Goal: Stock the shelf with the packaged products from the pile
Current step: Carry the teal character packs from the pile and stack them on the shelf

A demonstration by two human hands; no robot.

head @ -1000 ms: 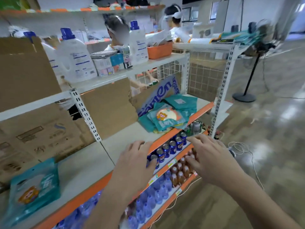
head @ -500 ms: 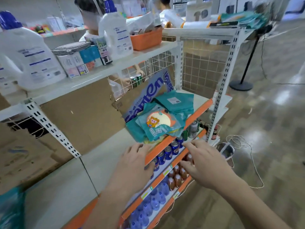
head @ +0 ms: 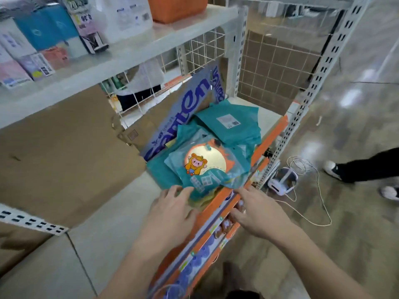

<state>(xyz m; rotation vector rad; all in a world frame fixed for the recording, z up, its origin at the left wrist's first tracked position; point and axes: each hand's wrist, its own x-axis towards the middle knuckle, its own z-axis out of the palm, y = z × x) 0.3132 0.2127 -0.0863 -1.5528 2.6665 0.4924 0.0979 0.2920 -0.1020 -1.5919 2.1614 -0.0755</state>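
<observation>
Shelf (head: pixel 112 223) stocking: we're right at the pile (head: pixel 228 126).
Left hand (head: pixel 170 210), right hand (head: pixel 259 214): fingers spread, empty; top pack (head: pixel 205 167) probably wants gripping next.

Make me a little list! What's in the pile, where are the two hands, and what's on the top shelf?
Pile: teal packets, top one shows a cartoon character
Pile place: right end of the middle shelf
Left hand: open, fingertips at the top packet's near edge
Right hand: open, at the shelf's orange front edge
Behind pile: cardboard with blue letters
Top shelf: orange bin, small boxes
</observation>
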